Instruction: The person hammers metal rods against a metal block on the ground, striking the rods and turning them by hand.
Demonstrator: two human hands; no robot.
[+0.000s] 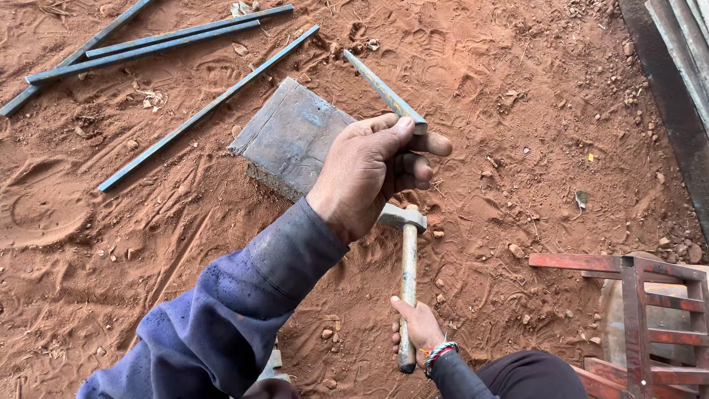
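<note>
My left hand (369, 174) is closed around the near end of a short grey steel bar (380, 87), which slants away over a flat grey stone block (288, 133) lying on the red dirt. My right hand (417, 325) grips the worn wooden handle of a hammer (408, 281). Its metal head (402, 218) sits just below my left hand, beside the block's near corner. A striped band circles my right wrist.
Several long steel bars (170, 37) lie on the red soil at the upper left, one (210, 107) running diagonally past the block. A red-painted metal frame (635, 310) stands at the lower right. Dark metal sheets (679, 66) line the right edge.
</note>
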